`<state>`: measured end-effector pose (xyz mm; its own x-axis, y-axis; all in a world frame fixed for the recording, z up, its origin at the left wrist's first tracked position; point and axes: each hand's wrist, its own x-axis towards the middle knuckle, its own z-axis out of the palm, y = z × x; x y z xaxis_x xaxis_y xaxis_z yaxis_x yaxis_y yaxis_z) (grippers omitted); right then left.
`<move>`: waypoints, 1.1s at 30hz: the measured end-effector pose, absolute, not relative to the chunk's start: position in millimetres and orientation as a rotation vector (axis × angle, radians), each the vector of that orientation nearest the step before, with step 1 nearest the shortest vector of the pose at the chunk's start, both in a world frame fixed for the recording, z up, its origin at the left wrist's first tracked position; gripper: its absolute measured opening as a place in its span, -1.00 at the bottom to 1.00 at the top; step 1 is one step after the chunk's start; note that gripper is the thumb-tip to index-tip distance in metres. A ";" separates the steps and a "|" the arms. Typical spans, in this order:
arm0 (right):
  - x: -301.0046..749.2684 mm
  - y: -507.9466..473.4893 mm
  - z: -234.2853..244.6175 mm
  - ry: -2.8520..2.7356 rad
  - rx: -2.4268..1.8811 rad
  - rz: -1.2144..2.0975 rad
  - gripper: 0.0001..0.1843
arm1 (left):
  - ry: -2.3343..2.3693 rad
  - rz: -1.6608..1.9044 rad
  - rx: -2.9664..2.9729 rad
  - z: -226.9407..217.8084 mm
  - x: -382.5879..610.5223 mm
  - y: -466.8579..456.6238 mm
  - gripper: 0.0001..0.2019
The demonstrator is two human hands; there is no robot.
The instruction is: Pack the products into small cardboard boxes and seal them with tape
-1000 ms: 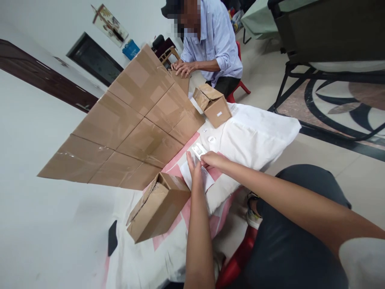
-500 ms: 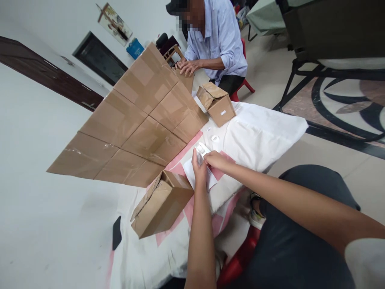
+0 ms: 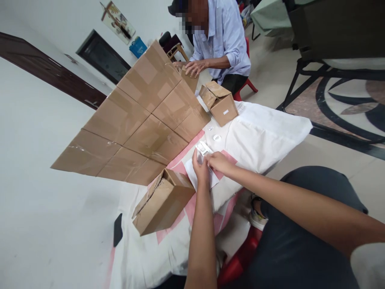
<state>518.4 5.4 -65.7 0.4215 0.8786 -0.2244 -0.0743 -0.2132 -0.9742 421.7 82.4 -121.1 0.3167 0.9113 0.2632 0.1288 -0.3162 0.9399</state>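
A small white plastic piece [image 3: 202, 148] with a rectangular opening is held between my two hands over the cloth-covered table. My left hand [image 3: 201, 167] is closed on its near left side, thumb up along it. My right hand [image 3: 219, 161] pinches its near right side with the fingers curled; the fingertips are partly hidden. Under the hands lies a white sheet of paper [image 3: 214, 181]. Just beyond them, a white ring [image 3: 217, 138] and a tiny white bit [image 3: 210, 128] rest on the white cloth [image 3: 258, 126].
A tall cardboard divider [image 3: 141, 120] stands along the left. One cardboard box [image 3: 168, 202] sits near my left forearm, another cardboard box [image 3: 224, 110] at the far end. Across the table a person [image 3: 222, 44] in a light blue shirt handles a cardboard piece [image 3: 190, 80].
More of the white plastic piece shows above my fingers, and its opening is clearer. The other person's hands have shifted on the cardboard piece. The whole view has moved slightly.
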 end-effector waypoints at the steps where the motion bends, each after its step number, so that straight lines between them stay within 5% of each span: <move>1: 517.2 3.6 -63.9 -0.741 -1.534 1.027 -0.68 | 0.957 1.118 1.696 -121.1 421.8 82.6 -0.34; 16: 498.8 -5.8 -70.6 -0.638 -1.441 0.964 -0.59 | 1.082 1.194 1.729 -121.9 421.3 85.8 -0.42; 33: 472.3 -11.0 -75.6 -0.170 -1.232 1.066 -0.75 | 0.940 1.046 1.627 -108.8 419.2 73.8 -0.43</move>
